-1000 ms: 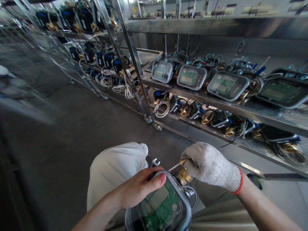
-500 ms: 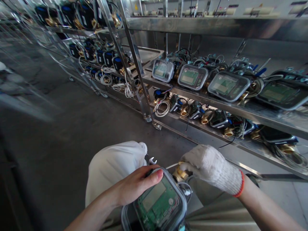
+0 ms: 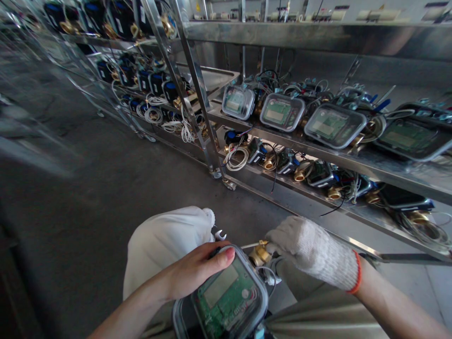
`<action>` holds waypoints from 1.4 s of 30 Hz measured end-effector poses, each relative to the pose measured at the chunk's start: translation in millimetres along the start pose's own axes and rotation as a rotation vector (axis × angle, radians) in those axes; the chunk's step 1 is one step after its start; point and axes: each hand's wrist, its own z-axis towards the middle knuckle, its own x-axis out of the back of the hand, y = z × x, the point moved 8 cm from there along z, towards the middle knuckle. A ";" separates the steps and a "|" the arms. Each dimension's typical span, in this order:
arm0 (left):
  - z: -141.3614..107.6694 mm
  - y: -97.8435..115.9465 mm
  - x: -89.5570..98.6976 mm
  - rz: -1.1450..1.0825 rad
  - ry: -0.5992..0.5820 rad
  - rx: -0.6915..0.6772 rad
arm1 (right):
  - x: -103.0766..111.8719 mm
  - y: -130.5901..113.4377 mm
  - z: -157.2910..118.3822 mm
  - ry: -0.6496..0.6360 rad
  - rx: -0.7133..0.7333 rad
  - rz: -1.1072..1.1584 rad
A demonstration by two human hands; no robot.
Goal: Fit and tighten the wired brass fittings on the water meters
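A meter [image 3: 231,294] with a clear cover over a green circuit board rests on my lap. My bare left hand [image 3: 203,268] grips its upper left edge, with the thumb lying on the cover. From the meter's far side sticks a brass pipe fitting [image 3: 259,255], where a pale cable [image 3: 250,245] runs to a small brass end. My right hand [image 3: 296,245], in a white knitted glove with a red cuff, has its fingers closed at that fitting; the fingertips are partly hidden. Just beyond my left hand shows the open jaw of a wrench [image 3: 221,235]; its handle is hidden.
A steel rack [image 3: 406,169] on casters stands in front and to the right. Its middle shelf bears several clear-covered meters [image 3: 282,113]; below are more meters with coiled cables [image 3: 236,157]. Further racks with black meters [image 3: 122,21] stand at the left along the grey floor [image 3: 116,174].
The meter and my left hand have shifted slightly left. My right fingertips have drawn a little away from the fitting's body, so more of the small brass end shows.
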 end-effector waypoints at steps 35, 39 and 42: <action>2.2 -5.1 -9.7 -0.160 0.145 -0.013 | -61.3 27.5 -10.6 0.225 -0.698 1.505; 7.0 -3.9 -16.1 -0.071 0.150 -0.024 | -79.9 15.1 0.4 0.185 -0.743 1.774; 8.8 -11.6 -16.0 -0.140 0.175 -0.011 | -82.7 23.5 3.2 0.316 -0.778 1.828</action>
